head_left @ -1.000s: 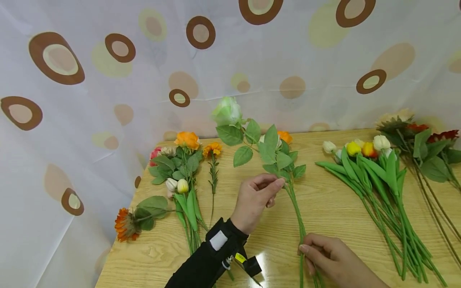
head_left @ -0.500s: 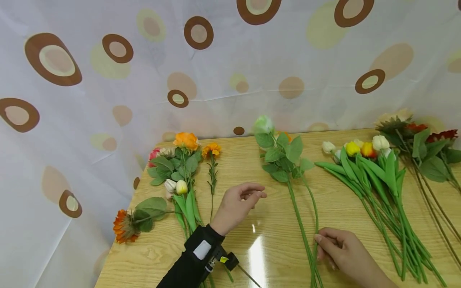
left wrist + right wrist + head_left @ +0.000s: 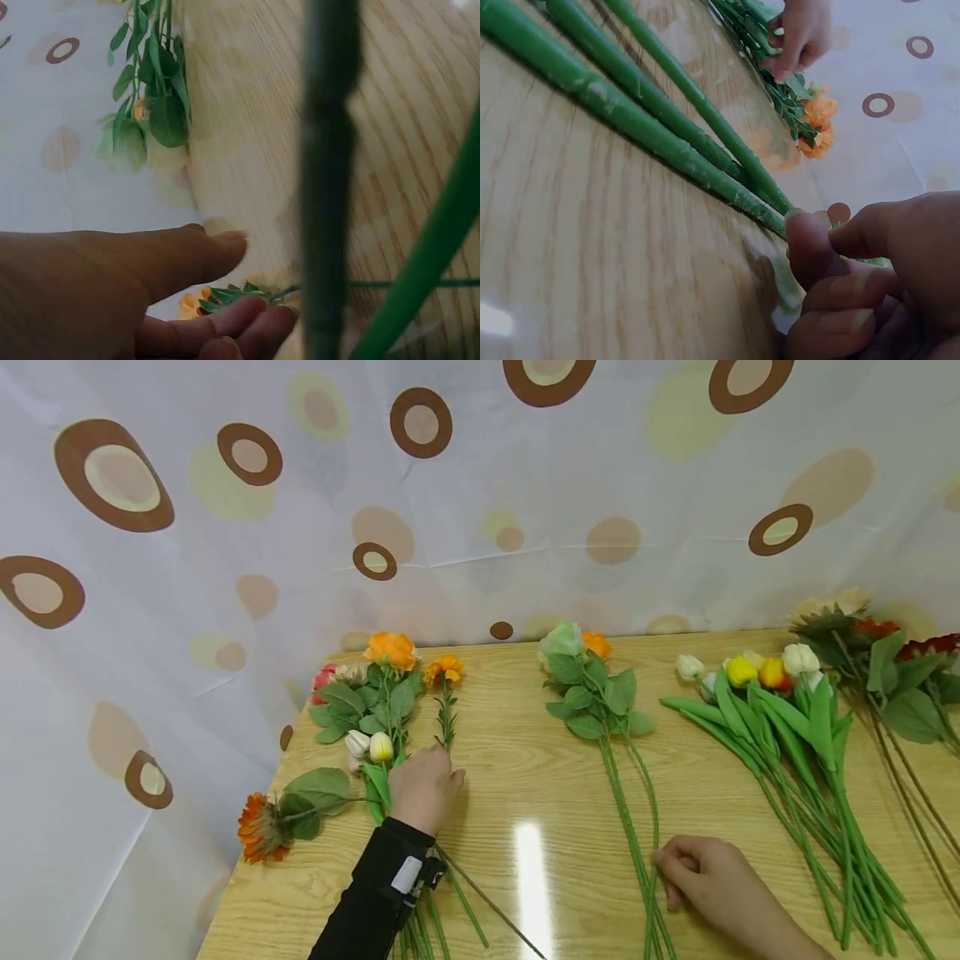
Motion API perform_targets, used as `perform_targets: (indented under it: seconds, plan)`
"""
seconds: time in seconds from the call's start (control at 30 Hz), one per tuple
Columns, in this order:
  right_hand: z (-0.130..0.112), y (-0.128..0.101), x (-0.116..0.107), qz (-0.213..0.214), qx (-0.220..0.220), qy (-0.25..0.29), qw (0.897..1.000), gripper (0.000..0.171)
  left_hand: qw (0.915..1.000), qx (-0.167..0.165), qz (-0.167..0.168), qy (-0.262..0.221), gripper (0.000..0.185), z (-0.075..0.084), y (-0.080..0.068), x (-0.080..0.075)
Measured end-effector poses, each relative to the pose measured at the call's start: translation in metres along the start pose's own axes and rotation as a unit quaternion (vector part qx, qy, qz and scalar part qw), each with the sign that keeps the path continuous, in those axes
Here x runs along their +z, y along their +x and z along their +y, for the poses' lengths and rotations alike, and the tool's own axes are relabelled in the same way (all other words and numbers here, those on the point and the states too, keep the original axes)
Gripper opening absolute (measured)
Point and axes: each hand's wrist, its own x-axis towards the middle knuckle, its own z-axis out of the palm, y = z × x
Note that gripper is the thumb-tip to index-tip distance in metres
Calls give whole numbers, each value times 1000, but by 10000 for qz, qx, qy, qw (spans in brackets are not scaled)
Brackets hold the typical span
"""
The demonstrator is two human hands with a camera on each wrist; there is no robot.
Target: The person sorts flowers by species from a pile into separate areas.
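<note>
My left hand (image 3: 426,789) is over the left group, by the thin stem of a small orange flower (image 3: 444,670). In the left wrist view, thumb and fingers of the left hand (image 3: 112,281) stand apart near that flower's leafy stem (image 3: 236,295). My right hand (image 3: 708,885) pinches a green stem of the middle flowers between thumb and index finger. These are a pale green-white rose (image 3: 561,646) and an orange bloom (image 3: 597,645), lying with leafy stems (image 3: 624,814) together. In the right wrist view, the green stems (image 3: 660,124) run up to the right thumb (image 3: 810,247).
On the left lie an orange rose (image 3: 390,650), white and yellow tulips (image 3: 381,747) and a rust-orange flower (image 3: 262,828). Tulips (image 3: 787,727) lie in a bunch on the right, beside dark red flowers (image 3: 926,647). A patterned curtain (image 3: 480,485) hangs behind the wooden table (image 3: 510,777).
The green-white rose has come down to the table beside the orange bloom. My left hand let it go and moved left to the small orange flower; the right hand kept its pinch on the stem.
</note>
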Motion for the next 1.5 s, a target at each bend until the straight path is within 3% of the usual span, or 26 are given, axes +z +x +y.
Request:
perform_targets:
  seconds: [0.07,0.13,0.3,0.43,0.53,0.6,0.7,0.8,0.97,1.03,1.1,1.17,1.27,1.33,1.4,1.5]
  plan:
    - [0,-1,0,-48,-46,-97,9999,37,9990,-171,-217,363,46,-3,0,2]
    - [0,-2,0,-52,-60,-161,9998,38,9980,-271,-415,399,49,-5,-1,4]
    - [2,-6,-1,-61,-118,-146,9998,37,9990,-3,-433,144,50,-7,1,6]
    - [3,-8,-3,-54,-122,-115,9998,36,9972,143,-548,-486,44,-9,4,3]
    - [3,-10,-5,-35,-100,-101,9999,34,9861,95,-741,-1484,26,-9,9,-6]
    - [3,-11,-8,-40,-30,-42,10000,32,9667,109,-856,-2407,16,-8,13,-15]
    - [3,-12,-9,20,-48,18,10000,31,9151,164,-1131,-3866,17,-4,19,-29]
    - [2,-12,-8,87,-102,95,9999,31,8628,291,-1516,-4814,17,5,20,-38]
    - [-3,-13,-5,109,-513,296,9982,29,8030,467,-2307,-5475,22,35,10,-31]
    - [-7,-13,-3,-69,-889,539,9946,28,7775,484,-2709,-5655,20,52,3,-23]
    - [-12,-13,0,-432,-1354,981,9850,28,7585,601,-3068,-5717,16,69,-4,-15]
    - [-17,-12,6,-861,-1920,1426,9671,25,7440,720,-3285,-5773,11,85,-10,-9]
    - [-23,-13,14,-1350,-2280,1878,9458,22,7331,964,-3398,-5812,11,102,-16,-5]
    - [-26,-14,16,-1339,-2302,1820,9466,21,7295,1056,-3406,-5837,12,109,-18,-5]
    - [-26,-16,16,-1209,-2163,1696,9538,24,7288,1130,-3404,-5832,12,114,-20,-6]
    - [-25,-19,15,-934,-2197,1412,9607,26,7336,1198,-3379,-5773,13,117,-21,-5]
